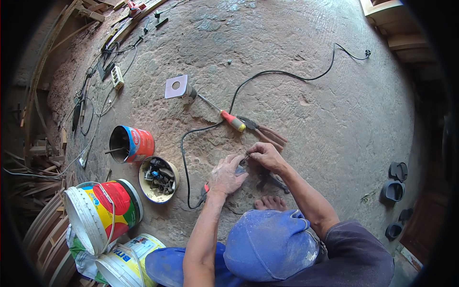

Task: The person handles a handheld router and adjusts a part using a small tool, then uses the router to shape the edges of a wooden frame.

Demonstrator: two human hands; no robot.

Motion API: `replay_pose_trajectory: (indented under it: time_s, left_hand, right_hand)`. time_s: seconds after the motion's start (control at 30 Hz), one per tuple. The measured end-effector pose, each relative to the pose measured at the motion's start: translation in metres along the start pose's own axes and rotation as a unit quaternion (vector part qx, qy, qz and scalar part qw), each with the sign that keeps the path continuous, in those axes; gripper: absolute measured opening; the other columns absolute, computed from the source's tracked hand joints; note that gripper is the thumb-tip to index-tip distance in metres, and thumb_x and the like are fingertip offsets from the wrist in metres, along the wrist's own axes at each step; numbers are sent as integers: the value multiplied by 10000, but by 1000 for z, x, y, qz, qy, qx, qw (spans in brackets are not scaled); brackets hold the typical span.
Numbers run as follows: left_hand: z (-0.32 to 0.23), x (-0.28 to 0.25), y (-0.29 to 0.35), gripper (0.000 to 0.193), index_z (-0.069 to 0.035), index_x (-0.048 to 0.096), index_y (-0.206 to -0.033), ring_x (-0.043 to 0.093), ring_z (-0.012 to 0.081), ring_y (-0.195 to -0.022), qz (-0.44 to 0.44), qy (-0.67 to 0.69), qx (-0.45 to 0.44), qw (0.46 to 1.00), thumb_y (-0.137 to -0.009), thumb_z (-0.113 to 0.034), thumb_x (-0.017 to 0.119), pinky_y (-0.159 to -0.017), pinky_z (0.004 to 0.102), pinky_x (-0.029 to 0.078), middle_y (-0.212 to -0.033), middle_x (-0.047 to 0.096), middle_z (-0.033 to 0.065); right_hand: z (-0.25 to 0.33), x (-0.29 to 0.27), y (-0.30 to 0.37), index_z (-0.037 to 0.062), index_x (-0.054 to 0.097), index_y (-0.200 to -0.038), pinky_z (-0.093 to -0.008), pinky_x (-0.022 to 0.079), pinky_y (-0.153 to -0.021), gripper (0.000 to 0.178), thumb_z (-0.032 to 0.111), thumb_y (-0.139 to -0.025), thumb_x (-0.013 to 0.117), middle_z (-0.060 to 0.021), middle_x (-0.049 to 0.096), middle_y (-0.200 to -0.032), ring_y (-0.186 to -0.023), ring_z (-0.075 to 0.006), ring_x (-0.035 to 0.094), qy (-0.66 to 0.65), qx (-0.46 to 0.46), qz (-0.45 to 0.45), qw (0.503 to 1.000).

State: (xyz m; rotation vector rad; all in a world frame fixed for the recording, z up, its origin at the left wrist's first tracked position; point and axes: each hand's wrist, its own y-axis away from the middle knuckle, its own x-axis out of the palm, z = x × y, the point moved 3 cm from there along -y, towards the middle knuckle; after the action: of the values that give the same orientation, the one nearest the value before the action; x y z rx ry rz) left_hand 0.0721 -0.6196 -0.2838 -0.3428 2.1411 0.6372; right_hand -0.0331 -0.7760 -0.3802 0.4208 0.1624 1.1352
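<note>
Low over the floor, my left hand (227, 176) curls round a small bluish-grey piece (240, 170) that its fingers mostly cover. Just right of it, my right hand (265, 155) is closed in a pinch at something tiny and dark, too small to name. A screwdriver (233, 120) with a red, grey and yellow handle lies beyond my hands. Beside its handle are pliers (270, 135) with reddish-brown grips. Under my right wrist sits a dark object (270, 181), partly hidden. A red and black item (204, 189) shows by my left wrist.
A black power cord (282, 72) snakes across the rough floor. Farther off stands a dark cylinder with a pale square plate (176, 86). At left are a tub of small parts (158, 179), a red-blue can (140, 144), paint buckets (107, 215) and a power strip (117, 77). Sandals (394, 190) lie right.
</note>
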Motion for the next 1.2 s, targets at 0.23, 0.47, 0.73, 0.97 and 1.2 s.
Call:
replay_pose_trajectory:
  time_s: [0.23, 0.47, 0.73, 0.97, 1.2]
  left_hand:
    - [1, 1, 0, 616, -195, 616, -1370, 592, 334, -1251, -1, -1, 4, 1000, -796, -314, 805, -1040, 449, 510, -1393, 602, 70]
    - [3, 2, -1, 626, -193, 609, -1381, 586, 336, -1264, 4, -2, 4, 1000, -799, -316, 805, -1050, 451, 505, -1399, 598, 80]
    - [0, 1, 0, 632, -182, 604, -1380, 587, 346, -1258, 4, 0, 5, 1000, -794, -301, 809, -1049, 458, 503, -1398, 598, 85]
    - [1, 1, 1, 629, -186, 602, -1387, 584, 346, -1261, 5, -4, 0, 1000, -805, -309, 805, -1049, 460, 502, -1396, 601, 85]
    - [2, 2, 1, 626, -193, 601, -1383, 582, 344, -1264, 9, -6, -4, 1000, -805, -319, 804, -1052, 462, 501, -1408, 592, 73]
  right_hand:
    - [0, 0, -1, -23, 733, -1069, -279, 535, -805, 185, 39, -905, 675, -48, 732, -939, -888, -105, 655, -8, 5, 8, 1000]
    - [0, -1, -6, -11, 735, -1049, -270, 536, -790, 156, 23, -903, 693, -34, 729, -944, -870, -99, 653, -36, 39, 26, 998]
    - [-3, 0, -6, -21, 726, -1062, -260, 536, -790, 170, 14, -898, 699, -37, 727, -945, -869, -98, 653, -44, 20, 26, 998]
    - [5, 1, -6, -18, 730, -1053, -259, 531, -786, 163, 30, -902, 691, -33, 724, -952, -865, -95, 645, -27, 11, 35, 999]
    - [9, 1, -1, -32, 713, -1085, -273, 553, -809, 192, 39, -911, 676, -55, 730, -970, -894, -111, 677, -37, 10, 42, 998]
